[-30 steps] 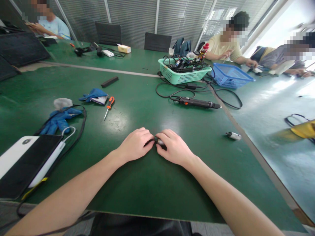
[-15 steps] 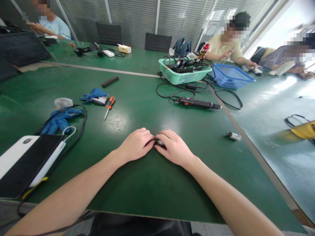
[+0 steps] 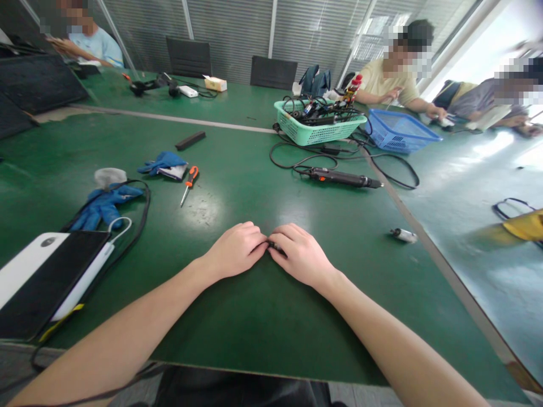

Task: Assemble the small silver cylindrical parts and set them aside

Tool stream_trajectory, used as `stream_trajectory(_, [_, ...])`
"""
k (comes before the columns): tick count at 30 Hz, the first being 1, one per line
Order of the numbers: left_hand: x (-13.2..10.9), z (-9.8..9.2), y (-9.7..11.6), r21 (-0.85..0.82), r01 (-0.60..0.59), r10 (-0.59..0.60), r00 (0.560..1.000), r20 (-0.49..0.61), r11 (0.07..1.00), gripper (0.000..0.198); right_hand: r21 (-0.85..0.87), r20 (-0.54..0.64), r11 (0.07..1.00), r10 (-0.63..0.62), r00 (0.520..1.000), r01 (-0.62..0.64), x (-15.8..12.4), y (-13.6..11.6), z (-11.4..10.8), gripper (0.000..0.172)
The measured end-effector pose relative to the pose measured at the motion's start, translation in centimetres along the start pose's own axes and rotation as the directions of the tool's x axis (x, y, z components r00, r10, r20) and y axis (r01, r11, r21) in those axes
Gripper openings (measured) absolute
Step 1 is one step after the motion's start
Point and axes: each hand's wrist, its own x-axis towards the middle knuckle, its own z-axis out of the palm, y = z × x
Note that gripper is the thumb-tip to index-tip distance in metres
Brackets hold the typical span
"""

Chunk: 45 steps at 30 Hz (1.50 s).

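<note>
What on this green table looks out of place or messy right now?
Little is truly odd. A small metal cylinder lies alone near the table edge on the right. Black cables sprawl loose from the green basket. Both hands pinch a small dark part, mostly hidden.

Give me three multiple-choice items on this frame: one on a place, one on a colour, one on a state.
1. Where does the orange-handled screwdriver lie?
A. in the green basket
B. on the table, right of the blue gloves
C. in the person's left hand

2. What colour is the empty-looking basket?
A. blue
B. red
C. yellow

3. How are the person's two hands?
A. spread far apart
B. lifted off the table
C. closed together on a small dark part

Key: 1 B, the screwdriver lies on the table beside the blue gloves. 2 A, the basket is blue. 3 C, left hand and right hand meet on the small part.
</note>
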Motion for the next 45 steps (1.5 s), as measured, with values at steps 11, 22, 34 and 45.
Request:
stream_trajectory(11, [-0.01,0.0,0.0,0.01,-0.022,0.022,1.0,-0.001,1.0,0.034,0.0,0.001,1.0,-0.014,1.0,0.014,0.07,-0.1,-0.21,0.012])
stream_trajectory(22, [0.01,-0.01,0.0,0.023,-0.027,0.026,1.0,0.009,0.999,0.037,-0.012,-0.024,1.0,-0.023,0.999,0.023,0.01,-0.27,-0.11,0.017])
stream_trajectory(34, [0.03,-0.13,0.07,-0.021,0.015,-0.015,1.0,0.016,1.0,0.031,0.005,0.003,0.999,0.05,0.999,-0.05,0.04,-0.24,0.15,0.009])
stream_trajectory(45, [-0.02,-0.1,-0.06,-0.039,-0.015,0.016,1.0,0.027,0.999,0.029,0.011,0.017,0.999,0.052,0.998,-0.052,0.05,-0.32,0.1,0.009])
